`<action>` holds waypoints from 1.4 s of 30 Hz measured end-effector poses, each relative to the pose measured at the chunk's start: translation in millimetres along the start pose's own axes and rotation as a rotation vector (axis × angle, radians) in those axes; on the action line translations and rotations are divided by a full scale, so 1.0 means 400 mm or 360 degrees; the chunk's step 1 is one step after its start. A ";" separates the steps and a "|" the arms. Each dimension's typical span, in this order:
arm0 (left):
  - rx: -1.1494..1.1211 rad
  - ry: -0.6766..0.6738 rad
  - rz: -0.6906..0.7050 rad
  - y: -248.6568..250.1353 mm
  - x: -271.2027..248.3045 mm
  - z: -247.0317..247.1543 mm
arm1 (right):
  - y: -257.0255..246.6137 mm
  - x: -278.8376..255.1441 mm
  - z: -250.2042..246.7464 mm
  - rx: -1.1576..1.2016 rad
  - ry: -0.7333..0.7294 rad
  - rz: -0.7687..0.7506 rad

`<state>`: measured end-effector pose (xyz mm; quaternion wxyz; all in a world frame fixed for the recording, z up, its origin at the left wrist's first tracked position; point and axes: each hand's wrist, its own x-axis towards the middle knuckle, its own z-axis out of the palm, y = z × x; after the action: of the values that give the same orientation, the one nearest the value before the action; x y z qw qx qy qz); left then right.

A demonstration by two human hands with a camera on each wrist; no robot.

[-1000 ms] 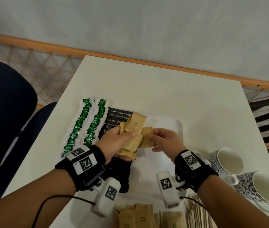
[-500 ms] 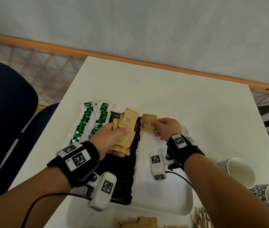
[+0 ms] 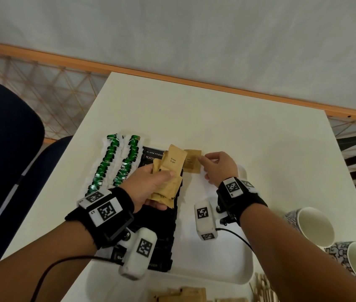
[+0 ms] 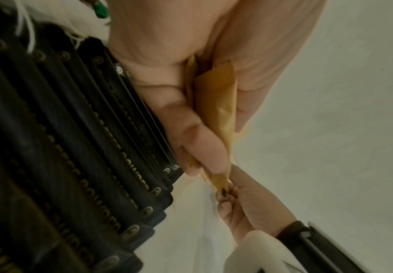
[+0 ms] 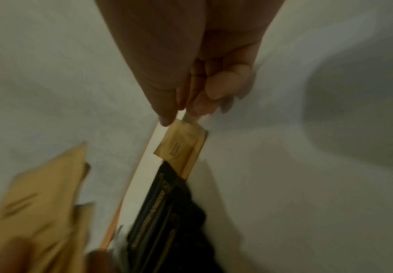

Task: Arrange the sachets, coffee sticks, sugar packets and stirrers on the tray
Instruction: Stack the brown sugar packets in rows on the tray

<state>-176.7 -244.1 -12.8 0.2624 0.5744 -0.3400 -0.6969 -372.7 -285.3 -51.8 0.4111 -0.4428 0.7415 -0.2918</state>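
Observation:
My left hand (image 3: 151, 188) grips a fanned bunch of brown sugar packets (image 3: 170, 173) above the row of black coffee sticks (image 3: 161, 232) on the white tray (image 3: 227, 264). In the left wrist view the bunch of packets (image 4: 216, 103) is clamped between thumb and fingers. My right hand (image 3: 216, 165) pinches a single brown sugar packet (image 3: 192, 161) at the tray's far end, just right of the coffee sticks. In the right wrist view that single packet (image 5: 181, 146) hangs from thumb and fingertips. Two rows of green and white sachets (image 3: 116, 162) lie on the tray's left side.
More brown packets (image 3: 181, 294) and wooden stirrers (image 3: 262, 289) lie on the white table (image 3: 216, 118) near its front edge. Two patterned cups (image 3: 312, 227) lie at the right. A dark blue chair (image 3: 2, 138) stands to the left.
My right hand has drawn one sugar packet out of the bunch and carried it away to the tray's far end. My left hand has kept hold of the rest.

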 end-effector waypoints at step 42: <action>-0.0204 0.0138 0.0013 -0.016 0.003 0.003 | 0.020 0.036 -0.001 -0.0104 -0.0097 -0.0156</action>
<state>-177.9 -240.7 -18.2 0.3160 0.5846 -0.2853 -0.6906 -380.2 -294.8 -63.3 0.4039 -0.5004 0.7152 -0.2738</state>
